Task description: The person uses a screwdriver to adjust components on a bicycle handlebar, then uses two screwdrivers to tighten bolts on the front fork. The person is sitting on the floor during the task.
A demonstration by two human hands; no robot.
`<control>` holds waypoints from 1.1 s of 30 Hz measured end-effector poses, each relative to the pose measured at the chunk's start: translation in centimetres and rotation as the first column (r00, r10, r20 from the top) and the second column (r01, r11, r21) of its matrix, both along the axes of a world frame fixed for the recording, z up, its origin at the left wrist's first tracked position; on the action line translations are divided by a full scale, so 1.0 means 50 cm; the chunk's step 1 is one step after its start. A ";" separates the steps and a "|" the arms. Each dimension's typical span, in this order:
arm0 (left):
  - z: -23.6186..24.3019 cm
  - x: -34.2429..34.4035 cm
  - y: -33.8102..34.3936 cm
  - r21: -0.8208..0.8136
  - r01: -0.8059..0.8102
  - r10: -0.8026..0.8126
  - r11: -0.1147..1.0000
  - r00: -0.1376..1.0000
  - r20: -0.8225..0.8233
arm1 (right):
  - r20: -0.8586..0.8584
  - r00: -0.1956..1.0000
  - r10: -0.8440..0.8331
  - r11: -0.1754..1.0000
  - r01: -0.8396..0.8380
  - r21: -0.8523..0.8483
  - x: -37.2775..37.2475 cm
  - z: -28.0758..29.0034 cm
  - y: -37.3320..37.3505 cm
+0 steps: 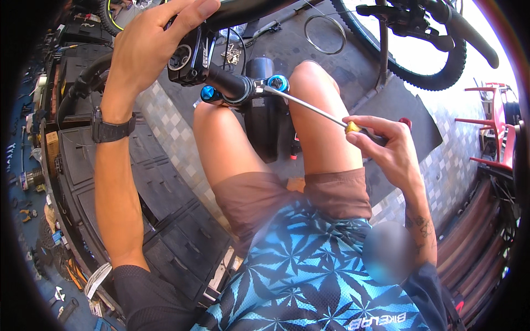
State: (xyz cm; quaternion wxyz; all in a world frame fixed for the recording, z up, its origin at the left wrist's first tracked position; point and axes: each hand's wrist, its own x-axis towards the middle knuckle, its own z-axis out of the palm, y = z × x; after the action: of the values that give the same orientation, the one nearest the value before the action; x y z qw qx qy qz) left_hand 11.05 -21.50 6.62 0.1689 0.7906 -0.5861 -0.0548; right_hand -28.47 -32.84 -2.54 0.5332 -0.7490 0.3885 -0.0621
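Observation:
My left hand (pixel 144 48) is closed round a black bicycle stem (pixel 190 62) at the upper left; its thumb lies over the black part and its other fingers are mostly hidden. My right hand (pixel 391 148) grips a screwdriver (pixel 312 106) by its handle, with a yellow collar showing between thumb and forefinger. The long steel shaft points left, its tip against the black tube (pixel 231 84) of the suspension fork, beside the blue fork cap (pixel 277 83). A second blue fork cap (pixel 209 94) sits left of that tube. The fork lies between my knees.
Black drawers (pixel 165 187) and a tool-covered blue bench (pixel 38 220) stand on the left. At the upper right are a bicycle tyre (pixel 436 77) and a handlebar grip (pixel 477 38). A wire coil (pixel 326 34) lies on the mat. A red chair (pixel 494 121) stands far right.

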 end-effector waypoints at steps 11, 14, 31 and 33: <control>0.003 -0.032 0.006 -0.084 0.000 0.003 0.996 1.000 0.027 | 0.066 0.989 0.133 0.991 -0.134 0.014 0.041 -0.052 -0.026; 0.015 -0.050 0.001 -0.070 -0.037 0.040 0.997 0.998 0.045 | 0.053 0.976 0.209 0.978 -0.209 -0.002 0.051 -0.068 -0.056; 0.015 -0.050 -0.007 -0.034 -0.020 0.022 0.999 0.998 0.060 | -0.167 0.923 0.347 0.877 -0.382 -0.291 0.125 0.120 -0.088; 0.003 -0.030 -0.002 -0.069 -0.006 0.010 0.998 0.998 0.061 | -0.162 0.926 0.341 0.915 -0.366 -0.167 0.109 0.096 -0.097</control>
State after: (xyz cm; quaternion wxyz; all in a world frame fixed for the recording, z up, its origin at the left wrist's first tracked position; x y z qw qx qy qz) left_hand 9.56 -21.58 6.76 0.1780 0.7880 -0.5893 -0.0094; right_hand -23.01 -37.71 2.24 0.4334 -0.8578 0.2724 0.0465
